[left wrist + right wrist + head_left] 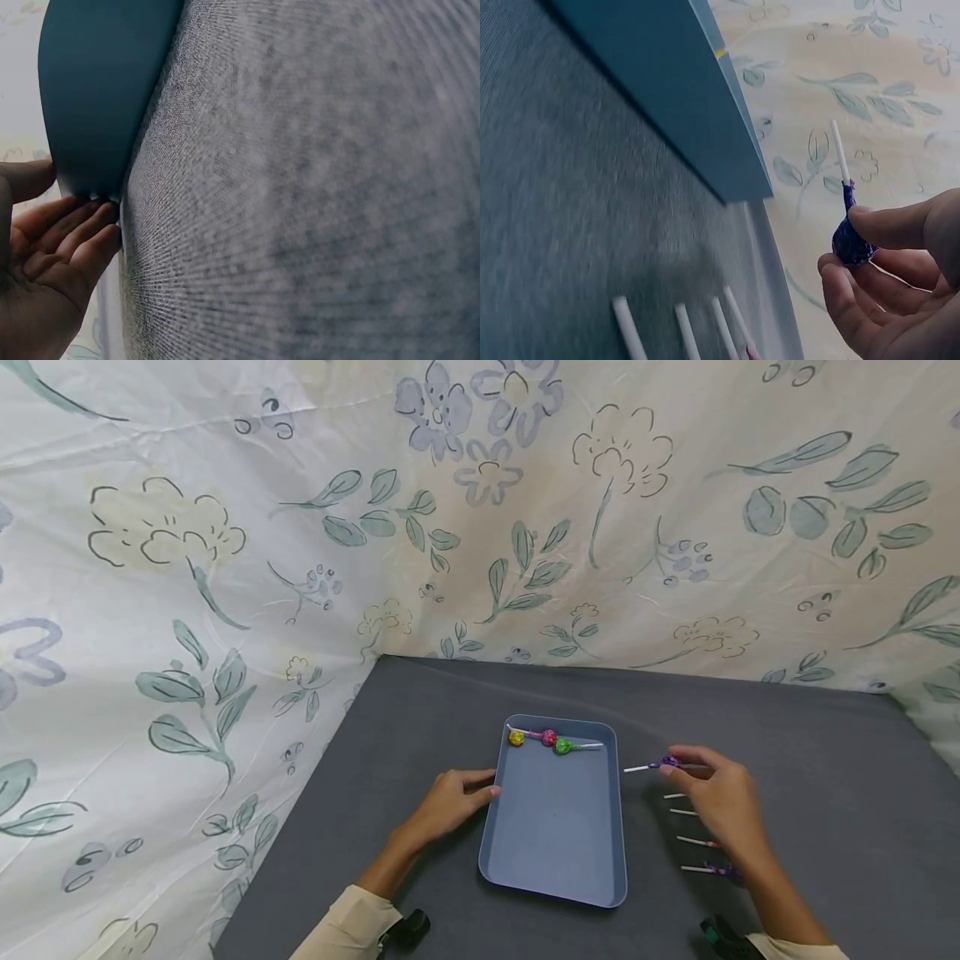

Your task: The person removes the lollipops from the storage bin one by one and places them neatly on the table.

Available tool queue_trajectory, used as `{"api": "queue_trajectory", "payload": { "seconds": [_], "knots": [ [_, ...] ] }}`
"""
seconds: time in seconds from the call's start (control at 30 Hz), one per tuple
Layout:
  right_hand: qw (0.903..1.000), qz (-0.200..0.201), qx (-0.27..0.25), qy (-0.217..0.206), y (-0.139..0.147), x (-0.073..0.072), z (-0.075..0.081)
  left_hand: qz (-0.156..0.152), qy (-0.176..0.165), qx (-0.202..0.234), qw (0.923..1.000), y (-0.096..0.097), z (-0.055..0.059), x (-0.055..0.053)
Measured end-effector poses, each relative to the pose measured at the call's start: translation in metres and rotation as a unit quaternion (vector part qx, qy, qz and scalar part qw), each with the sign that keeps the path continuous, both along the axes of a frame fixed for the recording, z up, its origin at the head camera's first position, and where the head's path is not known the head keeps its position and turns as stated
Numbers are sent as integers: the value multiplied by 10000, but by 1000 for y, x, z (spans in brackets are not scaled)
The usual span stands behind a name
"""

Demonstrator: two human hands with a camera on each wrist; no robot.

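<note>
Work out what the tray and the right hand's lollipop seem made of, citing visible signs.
Tray: probably plastic, smooth and low-sheen; evenly coloured, with rounded corners.
Lollipop wrapper: perhaps thin film or foil, gathered at the stick.
The stick: smooth, white; paper or plastic, unclear.

Diffuse light brightened the floral fabric backdrop (487, 635); a faint shadow darkened the gray cloth (337, 827) along the right edge of the blue tray (555, 827). Wrist views looked dimmer, the left blurring nearby cloth.
</note>
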State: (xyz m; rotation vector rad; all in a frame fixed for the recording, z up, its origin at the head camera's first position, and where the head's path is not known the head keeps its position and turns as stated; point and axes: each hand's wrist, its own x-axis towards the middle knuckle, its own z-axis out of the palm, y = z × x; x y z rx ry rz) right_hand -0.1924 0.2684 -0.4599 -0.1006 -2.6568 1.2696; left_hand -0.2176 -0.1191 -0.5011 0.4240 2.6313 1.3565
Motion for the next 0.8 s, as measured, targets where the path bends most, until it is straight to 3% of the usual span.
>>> {"api": "queue_trajectory", "payload": {
  "seconds": [0.43,0.8],
  "knots": [
    [9982,-371,368,-300,34,7,-7,-5,-8,-25,10000,-1,-1,0],
    [9957,-690,296,-547,60,13,-18,-29,-7,20,10000,-3,0,1]
  ]
}}
